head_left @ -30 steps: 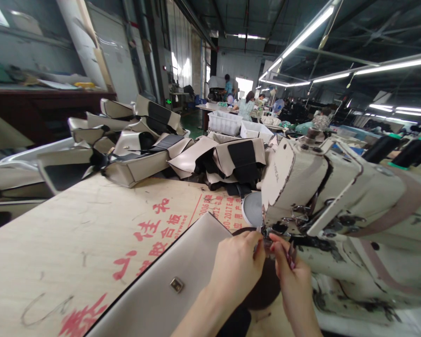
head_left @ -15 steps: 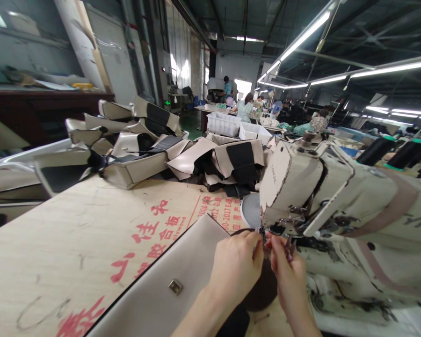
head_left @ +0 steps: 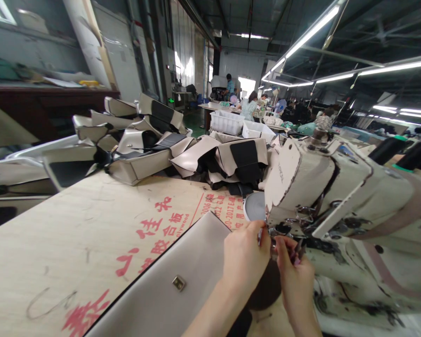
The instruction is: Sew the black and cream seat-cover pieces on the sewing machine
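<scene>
Beige flap (head_left: 168, 285) beside left hand (head_left: 245, 255), right hand (head_left: 294, 278) alongside, both grips narrow under sewing machine (head_left: 301, 182).

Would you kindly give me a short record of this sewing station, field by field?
Left hand: fingertips pinched at the needle area of the sewing machine
Right hand: beside it, at the same spot; grip unclear
Workpiece: beige panel with metal clasp, on the plywood table
Behind: pile of beige and black pieces; white crates

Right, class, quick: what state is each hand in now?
Left hand: pinched shut at cream metal sewing machine, contents unclear.
Right hand: closed on small thin pinkish tool.
</scene>
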Action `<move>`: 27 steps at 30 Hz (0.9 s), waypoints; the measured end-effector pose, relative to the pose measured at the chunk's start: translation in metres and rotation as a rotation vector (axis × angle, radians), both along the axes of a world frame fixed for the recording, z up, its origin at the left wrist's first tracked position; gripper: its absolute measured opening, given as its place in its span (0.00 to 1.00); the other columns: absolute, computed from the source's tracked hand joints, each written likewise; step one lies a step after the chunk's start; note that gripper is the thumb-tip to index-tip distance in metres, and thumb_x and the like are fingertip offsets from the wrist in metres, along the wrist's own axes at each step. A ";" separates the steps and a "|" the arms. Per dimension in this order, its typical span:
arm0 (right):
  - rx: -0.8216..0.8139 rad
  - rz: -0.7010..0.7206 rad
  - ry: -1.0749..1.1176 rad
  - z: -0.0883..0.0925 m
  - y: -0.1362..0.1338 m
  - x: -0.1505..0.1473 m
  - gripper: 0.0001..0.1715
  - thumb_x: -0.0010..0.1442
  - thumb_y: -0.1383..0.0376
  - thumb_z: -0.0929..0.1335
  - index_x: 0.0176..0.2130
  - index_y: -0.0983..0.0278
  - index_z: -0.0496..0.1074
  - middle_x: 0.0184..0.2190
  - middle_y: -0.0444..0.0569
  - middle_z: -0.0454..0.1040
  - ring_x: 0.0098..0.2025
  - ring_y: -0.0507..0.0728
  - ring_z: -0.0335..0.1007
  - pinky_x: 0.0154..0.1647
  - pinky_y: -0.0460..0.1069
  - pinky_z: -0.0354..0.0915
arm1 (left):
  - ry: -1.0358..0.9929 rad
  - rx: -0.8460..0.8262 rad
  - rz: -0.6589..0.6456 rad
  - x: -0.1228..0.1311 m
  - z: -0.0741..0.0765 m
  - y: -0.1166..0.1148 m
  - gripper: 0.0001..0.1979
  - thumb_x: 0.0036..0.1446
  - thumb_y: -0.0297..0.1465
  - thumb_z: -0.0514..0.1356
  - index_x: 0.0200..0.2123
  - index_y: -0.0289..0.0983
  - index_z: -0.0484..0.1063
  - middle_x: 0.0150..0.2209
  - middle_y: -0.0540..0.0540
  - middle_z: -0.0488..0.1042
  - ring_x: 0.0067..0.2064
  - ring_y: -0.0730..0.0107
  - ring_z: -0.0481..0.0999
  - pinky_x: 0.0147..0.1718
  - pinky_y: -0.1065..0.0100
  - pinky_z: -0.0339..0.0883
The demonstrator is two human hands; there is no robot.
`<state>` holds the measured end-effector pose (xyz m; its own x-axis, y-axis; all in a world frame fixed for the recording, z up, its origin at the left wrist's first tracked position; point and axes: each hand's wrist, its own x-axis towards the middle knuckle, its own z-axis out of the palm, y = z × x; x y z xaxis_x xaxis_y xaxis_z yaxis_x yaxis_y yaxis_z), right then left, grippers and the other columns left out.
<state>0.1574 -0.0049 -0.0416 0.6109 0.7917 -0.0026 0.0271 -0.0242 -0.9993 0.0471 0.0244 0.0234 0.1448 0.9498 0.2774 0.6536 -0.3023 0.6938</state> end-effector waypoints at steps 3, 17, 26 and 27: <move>0.007 0.003 0.007 -0.001 -0.001 0.001 0.22 0.49 0.51 0.69 0.34 0.67 0.71 0.26 0.47 0.71 0.28 0.53 0.65 0.26 0.47 0.59 | 0.057 0.027 0.007 0.002 -0.002 -0.001 0.10 0.57 0.28 0.50 0.34 0.40 0.71 0.30 0.50 0.76 0.29 0.71 0.72 0.27 0.71 0.56; 0.026 0.005 -0.058 -0.007 -0.002 0.007 0.23 0.50 0.50 0.68 0.36 0.67 0.72 0.25 0.48 0.72 0.27 0.54 0.65 0.23 0.47 0.57 | 0.166 0.088 0.010 0.005 -0.005 -0.002 0.08 0.58 0.28 0.50 0.30 0.39 0.68 0.29 0.51 0.74 0.32 0.68 0.75 0.27 0.69 0.54; 0.036 -0.001 -0.086 -0.009 -0.002 0.008 0.22 0.51 0.51 0.68 0.35 0.68 0.72 0.25 0.48 0.72 0.29 0.55 0.66 0.26 0.48 0.60 | 0.163 0.084 0.016 0.008 -0.004 0.001 0.08 0.57 0.27 0.51 0.30 0.39 0.69 0.29 0.50 0.75 0.31 0.68 0.75 0.26 0.68 0.53; 0.034 0.001 -0.080 -0.008 -0.002 0.008 0.22 0.51 0.51 0.68 0.35 0.68 0.72 0.25 0.47 0.71 0.29 0.55 0.66 0.28 0.48 0.61 | 0.160 0.077 0.016 0.008 -0.003 0.001 0.08 0.57 0.27 0.51 0.30 0.39 0.69 0.29 0.50 0.75 0.31 0.68 0.75 0.26 0.68 0.53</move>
